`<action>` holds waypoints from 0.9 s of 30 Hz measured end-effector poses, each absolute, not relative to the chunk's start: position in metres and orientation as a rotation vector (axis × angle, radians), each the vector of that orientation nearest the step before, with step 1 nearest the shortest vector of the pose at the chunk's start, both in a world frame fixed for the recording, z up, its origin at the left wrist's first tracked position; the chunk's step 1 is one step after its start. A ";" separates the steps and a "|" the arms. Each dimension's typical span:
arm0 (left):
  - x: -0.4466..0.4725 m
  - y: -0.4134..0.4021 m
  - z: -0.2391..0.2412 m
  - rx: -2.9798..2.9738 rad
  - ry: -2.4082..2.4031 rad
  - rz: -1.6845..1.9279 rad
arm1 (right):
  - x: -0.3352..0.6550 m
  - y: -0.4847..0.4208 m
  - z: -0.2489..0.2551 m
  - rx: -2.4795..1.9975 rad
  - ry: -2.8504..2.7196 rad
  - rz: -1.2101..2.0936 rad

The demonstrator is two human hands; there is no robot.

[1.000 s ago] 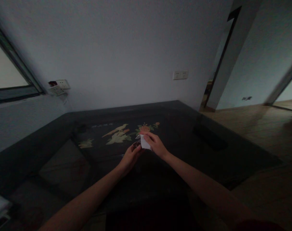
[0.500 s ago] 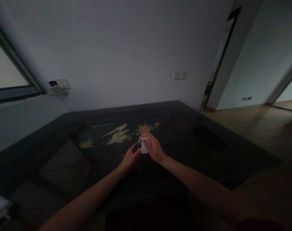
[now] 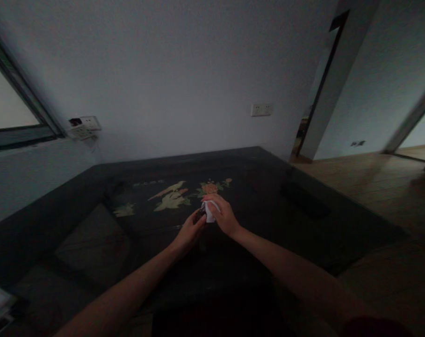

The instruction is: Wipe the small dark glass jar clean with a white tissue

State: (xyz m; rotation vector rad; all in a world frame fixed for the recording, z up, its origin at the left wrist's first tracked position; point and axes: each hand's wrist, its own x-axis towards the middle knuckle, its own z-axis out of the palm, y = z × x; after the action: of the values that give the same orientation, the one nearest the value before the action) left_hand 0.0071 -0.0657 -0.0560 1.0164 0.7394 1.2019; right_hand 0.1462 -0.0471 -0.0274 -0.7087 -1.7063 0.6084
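Observation:
Over the middle of the dark table [image 3: 268, 168], my two hands meet in front of a printed bird-and-flower picture [image 3: 173, 199]. My left hand [image 3: 189, 231] is closed around a small dark, shiny object [image 3: 199, 215]; its kind is too small and dim to make out. In my right hand [image 3: 227, 219] is a white piece of tissue or cloth [image 3: 210, 217], pinched under the fingers and held against the right side of the dark object. My right fingers curl over the top and hide part of both things.
A long dark item [image 3: 305, 199] lies toward the table's right side. Something white [image 3: 0, 299] stands at the lower left edge. Behind the table is a wall with a socket [image 3: 262, 110]; more sockets [image 3: 89, 123] hang beside the window at left. Wooden floor [image 3: 380, 173] extends at right.
The white tissue or cloth has shifted and creased slightly between my hands. Both hands keep nearly the same place and hold; the view has moved very little.

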 end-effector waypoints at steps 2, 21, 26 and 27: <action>0.007 -0.067 -0.054 1.022 0.762 1.217 | 0.145 -0.044 -0.030 -0.714 -1.624 0.736; 0.008 -0.072 -0.044 1.044 0.719 1.200 | 0.138 -0.047 -0.030 -0.741 -1.429 0.810; 0.011 -0.072 -0.041 1.016 0.766 1.241 | 0.140 -0.056 -0.029 -0.730 -1.705 0.393; 0.011 -0.071 -0.041 0.997 0.761 1.242 | 0.140 -0.056 -0.029 -0.732 -1.742 0.350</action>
State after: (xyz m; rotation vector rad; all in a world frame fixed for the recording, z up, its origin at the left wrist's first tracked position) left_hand 0.0115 -0.0712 -0.0414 0.9968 0.7610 1.2416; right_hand 0.1397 -0.0562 -0.0291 -0.7319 -1.7417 0.3504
